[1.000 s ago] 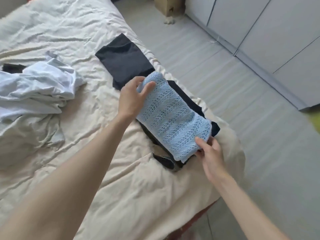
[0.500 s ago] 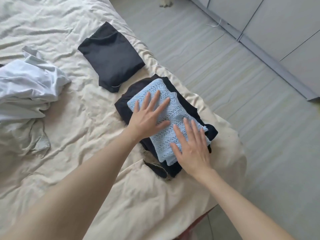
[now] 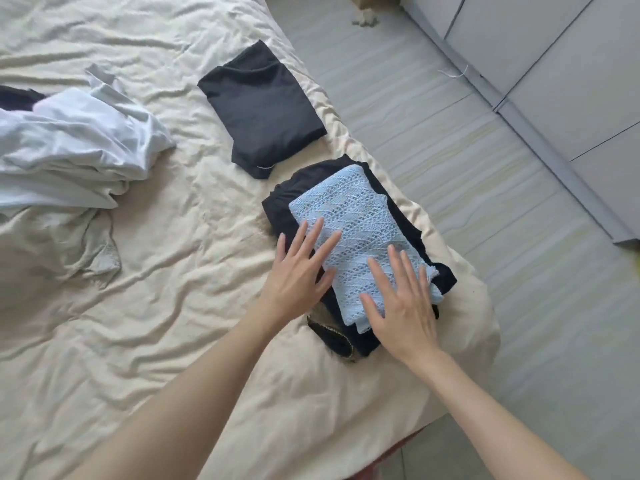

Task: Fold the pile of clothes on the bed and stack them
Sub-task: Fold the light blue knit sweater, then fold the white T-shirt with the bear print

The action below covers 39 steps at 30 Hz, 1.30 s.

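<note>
A folded light blue knit top (image 3: 360, 223) lies on a stack of folded black clothes (image 3: 280, 209) near the bed's right corner. My left hand (image 3: 301, 271) rests flat with straight fingers on the stack's left edge, fingertips on the blue knit. My right hand (image 3: 401, 303) lies flat on the knit's near end, fingers spread. A separate folded black garment (image 3: 263, 109) sits just beyond the stack. A crumpled white garment (image 3: 72, 147) lies unfolded at the left of the bed.
The cream sheet (image 3: 173, 271) is wrinkled all over. The bed's right edge drops to a grey floor (image 3: 450, 150). Grey cabinet doors (image 3: 571, 81) line the far right. A cardboard box (image 3: 374, 0) stands at the top edge.
The blue knit top went from being held in both hands to lying on the black stack. Both hands now lie flat on it and have slid toward its near end.
</note>
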Available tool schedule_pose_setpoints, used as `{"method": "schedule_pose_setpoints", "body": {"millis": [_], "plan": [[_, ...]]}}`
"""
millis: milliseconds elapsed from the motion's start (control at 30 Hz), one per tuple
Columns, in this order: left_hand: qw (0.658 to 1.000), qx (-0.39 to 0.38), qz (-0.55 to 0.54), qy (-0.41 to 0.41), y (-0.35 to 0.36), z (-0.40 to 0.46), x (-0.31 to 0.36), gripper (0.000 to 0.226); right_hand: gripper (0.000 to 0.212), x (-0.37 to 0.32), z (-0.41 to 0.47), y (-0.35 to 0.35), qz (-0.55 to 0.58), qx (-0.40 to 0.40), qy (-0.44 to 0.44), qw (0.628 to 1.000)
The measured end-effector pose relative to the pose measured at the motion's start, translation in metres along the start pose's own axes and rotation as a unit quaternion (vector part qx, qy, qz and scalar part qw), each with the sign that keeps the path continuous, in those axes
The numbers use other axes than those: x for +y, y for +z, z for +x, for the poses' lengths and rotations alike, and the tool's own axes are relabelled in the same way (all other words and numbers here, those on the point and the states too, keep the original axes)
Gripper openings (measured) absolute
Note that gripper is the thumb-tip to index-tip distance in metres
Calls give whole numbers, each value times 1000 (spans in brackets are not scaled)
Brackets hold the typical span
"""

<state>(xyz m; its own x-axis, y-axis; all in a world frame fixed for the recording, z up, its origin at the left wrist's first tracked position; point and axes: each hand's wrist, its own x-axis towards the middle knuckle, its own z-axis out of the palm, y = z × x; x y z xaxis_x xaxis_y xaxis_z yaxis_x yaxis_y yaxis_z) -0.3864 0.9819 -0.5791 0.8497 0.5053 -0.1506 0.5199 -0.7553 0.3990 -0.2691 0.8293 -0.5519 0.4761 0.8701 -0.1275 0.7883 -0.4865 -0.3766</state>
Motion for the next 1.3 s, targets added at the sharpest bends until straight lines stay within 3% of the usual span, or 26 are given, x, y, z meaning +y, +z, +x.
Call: {"method": "schedule_pose_setpoints", "body": {"millis": [100,200,400,533,700,900,1000,1100,1300], "plan": [[990,-34,21,-132,5,-65,-46,60,60,-41,5,9,-22,21,-91,995],[954,-96,26,-284,9,-131,-98,61,61,-91,14,34,-14,-11,-169,985],[898,-133,-27,-419,12,-244,-187,69,64,-188,30,118,-110,-218,-244,938],[874,-158,-46,-458,14,-281,-245,85,63,-246,70,163,-144,-260,-248,922],[873,-113,-65,-470,5,-258,-320,107,61,-323,159,183,-148,-175,-253,940],[857,-165,-77,-482,21,-230,-353,120,54,-396,244,215,-150,-89,-276,945],[860,-162,-77,-479,27,-230,-358,121,56,-419,269,237,-195,-55,-232,951],[861,-157,-75,-477,30,-230,-363,122,29,-430,287,253,-206,-14,-212,955],[860,-168,-86,-474,25,-228,-365,122,19,-424,264,249,-45,-15,-185,982]]}}
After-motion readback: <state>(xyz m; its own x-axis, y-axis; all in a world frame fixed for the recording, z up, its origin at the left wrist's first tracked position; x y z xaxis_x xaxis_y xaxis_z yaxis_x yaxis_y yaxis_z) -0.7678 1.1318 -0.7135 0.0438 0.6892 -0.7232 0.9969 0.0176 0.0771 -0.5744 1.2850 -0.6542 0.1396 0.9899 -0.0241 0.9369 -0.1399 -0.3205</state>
